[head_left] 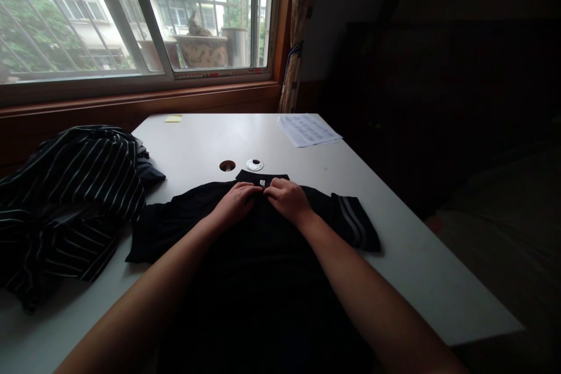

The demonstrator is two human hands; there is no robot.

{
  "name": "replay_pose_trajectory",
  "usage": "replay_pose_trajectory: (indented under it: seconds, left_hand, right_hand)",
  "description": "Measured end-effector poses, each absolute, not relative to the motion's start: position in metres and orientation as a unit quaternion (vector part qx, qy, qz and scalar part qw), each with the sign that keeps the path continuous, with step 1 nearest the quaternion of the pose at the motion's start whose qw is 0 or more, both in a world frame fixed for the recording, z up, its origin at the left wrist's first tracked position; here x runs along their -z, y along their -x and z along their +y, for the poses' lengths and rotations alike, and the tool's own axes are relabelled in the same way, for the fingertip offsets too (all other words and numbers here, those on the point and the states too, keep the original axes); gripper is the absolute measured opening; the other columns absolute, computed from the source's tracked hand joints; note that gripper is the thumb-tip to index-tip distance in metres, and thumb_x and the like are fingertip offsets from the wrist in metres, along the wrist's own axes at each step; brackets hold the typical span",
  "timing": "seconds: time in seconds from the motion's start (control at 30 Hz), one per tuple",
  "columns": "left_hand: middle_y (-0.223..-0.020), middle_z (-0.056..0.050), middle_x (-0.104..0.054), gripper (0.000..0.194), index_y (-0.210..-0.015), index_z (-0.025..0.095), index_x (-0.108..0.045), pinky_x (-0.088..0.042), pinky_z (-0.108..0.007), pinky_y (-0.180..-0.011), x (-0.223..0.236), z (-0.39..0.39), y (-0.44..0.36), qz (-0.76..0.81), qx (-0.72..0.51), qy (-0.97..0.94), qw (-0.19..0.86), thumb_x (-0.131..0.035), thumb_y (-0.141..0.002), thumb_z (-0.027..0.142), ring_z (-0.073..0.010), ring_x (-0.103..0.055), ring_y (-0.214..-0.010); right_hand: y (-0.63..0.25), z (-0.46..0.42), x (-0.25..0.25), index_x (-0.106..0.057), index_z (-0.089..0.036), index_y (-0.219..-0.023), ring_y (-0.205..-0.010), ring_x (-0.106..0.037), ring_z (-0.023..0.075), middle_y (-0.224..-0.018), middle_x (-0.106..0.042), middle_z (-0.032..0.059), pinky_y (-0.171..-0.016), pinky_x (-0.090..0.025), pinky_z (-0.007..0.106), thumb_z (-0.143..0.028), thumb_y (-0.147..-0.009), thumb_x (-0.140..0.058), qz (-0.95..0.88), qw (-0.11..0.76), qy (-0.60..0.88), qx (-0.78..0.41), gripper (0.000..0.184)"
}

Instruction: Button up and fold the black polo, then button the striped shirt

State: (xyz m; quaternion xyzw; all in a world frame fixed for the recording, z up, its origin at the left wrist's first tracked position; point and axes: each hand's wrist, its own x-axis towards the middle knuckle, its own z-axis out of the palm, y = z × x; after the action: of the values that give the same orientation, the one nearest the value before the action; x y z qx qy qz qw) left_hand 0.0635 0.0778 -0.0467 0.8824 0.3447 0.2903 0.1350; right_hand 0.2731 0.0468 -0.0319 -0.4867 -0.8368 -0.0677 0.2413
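The fingers of the left hand (240,198) and the right hand (287,196) bend toward each other, nearly meeting, and pinch the cloth at the collar front of a black short-sleeved shirt (263,234). A small white fabric label (262,183) sits just beyond the fingertips, inside the neck opening. The shirt lies spread beneath both hands on a white smooth-topped table (210,134); one sleeve reaches out left of the fingers, the other, with two grey bands, to their right. Past the collar, ahead of the fingers, are a round dark hole (227,166) and, beside it, a white round disc (250,165) with a dark opening. Well left of the fingers lies a heaped black cloth with white stripes (100,169). Farthest ahead are a yellow paper slip (173,118), to the left, and printed white sheets (309,130), to the right.
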Motion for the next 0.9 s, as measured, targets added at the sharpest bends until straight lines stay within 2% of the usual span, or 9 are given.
replay_pose_trajectory:
  seconds: [0.2,0.37,0.53,0.73,0.9]
  left_hand:
    - [-0.128,-0.003,-0.066,0.048,-0.130,0.023,-0.060,-0.041,-0.045,-0.113,0.046,0.077,-0.060,0.345,-0.261,-0.895,0.109,-0.055,-0.085,0.010,-0.0240,-0.048,-0.132]
    - [-0.136,0.000,-0.061,0.048,-0.133,0.026,-0.059,-0.032,-0.051,-0.117,0.042,0.076,-0.057,0.362,-0.227,-0.899,0.097,-0.057,-0.086,0.019,-0.0285,-0.033,-0.144]
    - [-0.144,0.002,-0.053,0.050,-0.138,0.031,-0.054,-0.024,-0.056,-0.118,0.039,0.076,-0.056,0.379,-0.196,-0.898,0.104,-0.057,-0.088,0.027,-0.0321,-0.025,-0.147]
    - [-0.147,0.001,-0.050,0.051,-0.140,0.034,-0.051,-0.018,-0.060,-0.118,0.040,0.075,-0.056,0.382,-0.189,-0.899,0.099,-0.057,-0.090,0.029,-0.0321,-0.020,-0.148]
    - [-0.153,0.002,-0.042,0.051,-0.143,0.037,-0.048,-0.014,-0.062,-0.118,0.043,0.075,-0.055,0.393,-0.170,-0.900,0.088,-0.054,-0.092,0.034,-0.0330,-0.016,-0.149]
  right_hand:
    - [-0.279,0.048,0.031,-0.076,-0.027,-0.098,-0.082,-0.057,0.0165,-0.090,-0.063,0.0033,-0.076,-0.043,0.028,-0.021,-0.091,-0.061,-0.834,0.241,0.493,0.052,0.017]
    - [-0.286,0.052,0.032,-0.076,-0.029,-0.103,-0.083,-0.057,0.0156,-0.093,-0.064,0.0025,-0.076,-0.044,0.027,-0.016,-0.091,-0.061,-0.845,0.244,0.475,0.029,0.024]
    - [-0.289,0.055,0.032,-0.076,-0.030,-0.104,-0.085,-0.058,0.0159,-0.094,-0.064,0.0029,-0.077,-0.045,0.028,-0.011,-0.089,-0.059,-0.854,0.241,0.461,0.018,0.030]
    - [-0.285,0.053,0.032,-0.078,-0.028,-0.097,-0.079,-0.061,0.0126,-0.090,-0.064,0.0010,-0.075,-0.048,0.025,-0.016,-0.088,-0.064,-0.813,0.294,0.496,-0.084,0.021]
    - [-0.280,0.055,0.029,-0.078,-0.027,-0.091,-0.079,-0.062,0.0137,-0.085,-0.063,0.0002,-0.078,-0.049,0.027,-0.017,-0.083,-0.069,-0.771,0.309,0.538,-0.143,0.016]
